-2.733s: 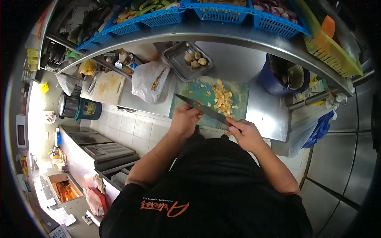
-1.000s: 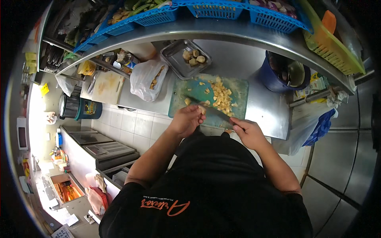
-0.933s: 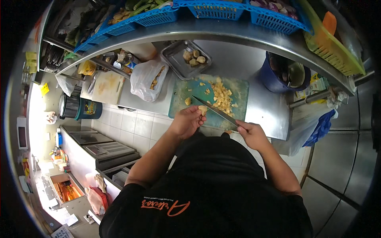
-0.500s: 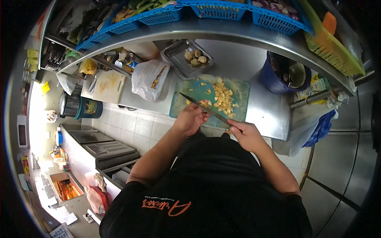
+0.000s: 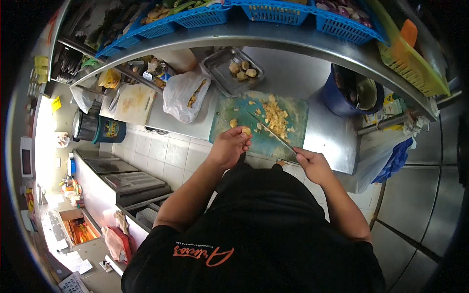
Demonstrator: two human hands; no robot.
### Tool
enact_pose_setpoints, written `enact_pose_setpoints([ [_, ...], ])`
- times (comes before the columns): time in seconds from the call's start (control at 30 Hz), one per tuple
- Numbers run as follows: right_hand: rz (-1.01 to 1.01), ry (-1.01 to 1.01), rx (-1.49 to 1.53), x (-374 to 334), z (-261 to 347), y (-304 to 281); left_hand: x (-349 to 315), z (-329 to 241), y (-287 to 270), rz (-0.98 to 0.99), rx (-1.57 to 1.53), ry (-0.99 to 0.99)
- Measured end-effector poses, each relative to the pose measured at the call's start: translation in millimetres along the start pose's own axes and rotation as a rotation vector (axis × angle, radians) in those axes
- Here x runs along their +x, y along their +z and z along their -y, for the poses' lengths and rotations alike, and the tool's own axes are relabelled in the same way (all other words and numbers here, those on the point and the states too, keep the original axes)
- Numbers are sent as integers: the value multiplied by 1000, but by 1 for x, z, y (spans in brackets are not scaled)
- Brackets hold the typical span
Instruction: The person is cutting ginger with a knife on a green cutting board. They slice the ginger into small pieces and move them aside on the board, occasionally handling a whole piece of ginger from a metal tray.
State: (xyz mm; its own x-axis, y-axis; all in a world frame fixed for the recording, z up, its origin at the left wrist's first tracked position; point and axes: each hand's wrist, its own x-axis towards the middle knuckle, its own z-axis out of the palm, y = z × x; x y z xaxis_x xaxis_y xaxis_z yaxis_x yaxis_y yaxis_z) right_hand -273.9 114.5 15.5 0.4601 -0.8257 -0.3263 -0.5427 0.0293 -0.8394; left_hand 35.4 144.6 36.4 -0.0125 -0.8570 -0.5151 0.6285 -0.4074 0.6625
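My left hand [image 5: 227,149] is closed, holding a small pale yellow potato piece [image 5: 246,131] between thumb and fingers over the near edge of the green cutting board [image 5: 299,110]. In my right hand [image 5: 311,165] is the handle of a long kitchen knife [image 5: 281,139]. Its blade slants up and left across the board, its tip apart from my left hand. Cut potato chunks [image 5: 276,117] lie heaped on the right half of the board. Another potato piece [image 5: 233,122] sits alone near my left fingers.
Behind the board a clear-looking rectangular tray [image 5: 220,82] holds several whole potatoes [image 5: 242,73]. A white plastic bag [image 5: 180,100] stands to its left, a dark blue bucket [image 5: 337,100] to the right. A steel shelf [image 5: 234,35] with blue baskets [image 5: 278,15] overhangs the counter.
The knife has moved right, away from my left hand, its tip now over the board's middle. My left hand has turned and lifted the potato piece into plain view.
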Motion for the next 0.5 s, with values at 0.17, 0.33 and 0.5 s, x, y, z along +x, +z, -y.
enact_pose_setpoints([
  [0.17,69,-122,-19,-6,56,-1,4,11,-14,78,247,73],
  [0.33,57,-39,-134,4,37,0,-1,6,-8,105,256,73],
  [0.5,4,-34,75,-10,18,4,-5,4,2,49,164,80],
])
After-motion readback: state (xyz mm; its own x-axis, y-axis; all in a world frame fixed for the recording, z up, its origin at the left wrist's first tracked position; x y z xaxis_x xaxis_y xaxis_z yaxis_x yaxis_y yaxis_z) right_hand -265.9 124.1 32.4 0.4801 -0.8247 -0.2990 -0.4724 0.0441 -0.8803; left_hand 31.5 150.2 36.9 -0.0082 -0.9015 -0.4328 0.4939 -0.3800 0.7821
